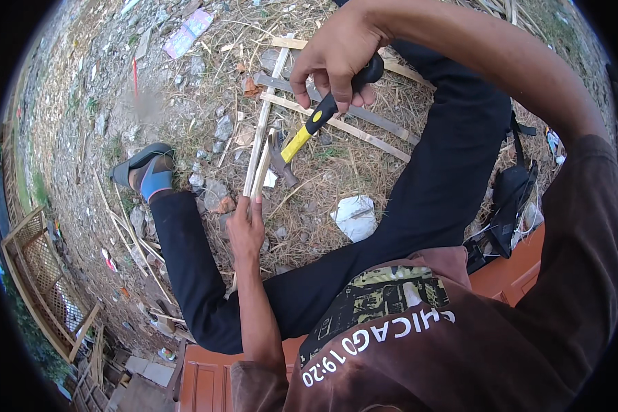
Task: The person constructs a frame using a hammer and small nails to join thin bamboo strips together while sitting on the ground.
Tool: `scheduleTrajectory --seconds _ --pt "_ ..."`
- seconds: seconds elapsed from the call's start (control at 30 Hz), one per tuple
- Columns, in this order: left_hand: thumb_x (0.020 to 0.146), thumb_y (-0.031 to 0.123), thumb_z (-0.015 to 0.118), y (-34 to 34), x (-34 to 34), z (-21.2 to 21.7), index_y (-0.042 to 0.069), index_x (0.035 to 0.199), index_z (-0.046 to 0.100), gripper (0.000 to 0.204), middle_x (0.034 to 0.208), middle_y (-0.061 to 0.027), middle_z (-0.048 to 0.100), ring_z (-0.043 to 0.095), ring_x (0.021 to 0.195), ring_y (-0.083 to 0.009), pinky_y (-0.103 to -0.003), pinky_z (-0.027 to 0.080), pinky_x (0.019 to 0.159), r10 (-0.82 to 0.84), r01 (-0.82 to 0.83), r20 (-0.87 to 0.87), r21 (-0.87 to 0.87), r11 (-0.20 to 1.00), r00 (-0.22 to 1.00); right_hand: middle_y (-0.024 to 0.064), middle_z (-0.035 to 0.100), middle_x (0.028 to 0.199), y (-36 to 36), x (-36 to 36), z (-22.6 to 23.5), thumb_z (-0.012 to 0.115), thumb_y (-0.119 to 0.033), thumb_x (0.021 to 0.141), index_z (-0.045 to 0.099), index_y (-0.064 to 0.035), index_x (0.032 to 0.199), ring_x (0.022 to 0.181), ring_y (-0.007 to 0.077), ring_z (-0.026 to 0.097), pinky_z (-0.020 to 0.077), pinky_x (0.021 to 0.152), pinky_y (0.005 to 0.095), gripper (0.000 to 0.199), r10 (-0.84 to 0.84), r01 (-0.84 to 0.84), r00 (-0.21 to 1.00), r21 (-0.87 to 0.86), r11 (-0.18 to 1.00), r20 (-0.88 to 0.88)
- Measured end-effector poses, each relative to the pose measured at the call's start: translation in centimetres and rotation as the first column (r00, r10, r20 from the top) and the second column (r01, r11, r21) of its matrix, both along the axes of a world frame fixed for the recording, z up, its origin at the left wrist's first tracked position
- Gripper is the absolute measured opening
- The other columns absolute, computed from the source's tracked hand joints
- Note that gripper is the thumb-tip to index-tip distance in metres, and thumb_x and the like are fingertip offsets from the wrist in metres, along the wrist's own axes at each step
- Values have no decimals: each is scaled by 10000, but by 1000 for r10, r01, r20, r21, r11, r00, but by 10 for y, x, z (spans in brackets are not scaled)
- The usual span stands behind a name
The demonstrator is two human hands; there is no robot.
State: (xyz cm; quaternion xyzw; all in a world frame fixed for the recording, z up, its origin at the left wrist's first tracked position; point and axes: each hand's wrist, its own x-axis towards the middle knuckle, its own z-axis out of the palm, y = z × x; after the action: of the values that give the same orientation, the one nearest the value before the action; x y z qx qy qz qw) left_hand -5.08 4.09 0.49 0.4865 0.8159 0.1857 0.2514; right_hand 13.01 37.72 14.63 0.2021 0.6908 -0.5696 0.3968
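My right hand is closed around the black grip of a hammer with a yellow and black handle. The hammer slants down to the left, its metal head beside the wooden strips near my left hand. My left hand pinches the near ends of a long wooden strip and a shorter strip lying alongside it. Several thin slats run crosswise from the long strip toward my right leg, one of them greyish. Whether the hammer head touches the wood, I cannot tell.
Rubble and dry grass cover the ground. A crumpled white piece lies between my legs, loose sticks by my left leg. A black bag is at the right, a wooden lattice panel far left, a reddish-brown panelled surface beneath me.
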Motion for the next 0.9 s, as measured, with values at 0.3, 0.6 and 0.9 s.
scheduleTrajectory --seconds 0.3,0.6,0.9 --pt "1012 403 538 -12 8 -14 35 903 534 383 598 -252 539 548 609 -497 -523 400 569 28 -7 127 -166 986 991 72 663 731 -55 33 -36 665 -294 921 643 4 833 662 129 698 567 571 220 311 -794 825 430 -170 539 -429" --pt "1010 384 540 -19 46 -19 59 926 560 336 603 -259 569 584 633 -508 -565 432 574 -11 24 72 -194 981 997 -27 481 600 -107 -5 -94 683 -340 946 503 -92 667 548 95 498 392 498 224 415 -708 746 -580 -613 -261 -404" --pt "1006 283 583 -20 49 -12 42 850 515 295 547 -240 528 552 515 -466 -510 387 460 5 -5 8 38 999 1000 -41 387 579 -93 18 -75 588 -303 997 437 -134 738 439 73 366 298 392 238 343 -603 556 -760 -722 -412 -242"
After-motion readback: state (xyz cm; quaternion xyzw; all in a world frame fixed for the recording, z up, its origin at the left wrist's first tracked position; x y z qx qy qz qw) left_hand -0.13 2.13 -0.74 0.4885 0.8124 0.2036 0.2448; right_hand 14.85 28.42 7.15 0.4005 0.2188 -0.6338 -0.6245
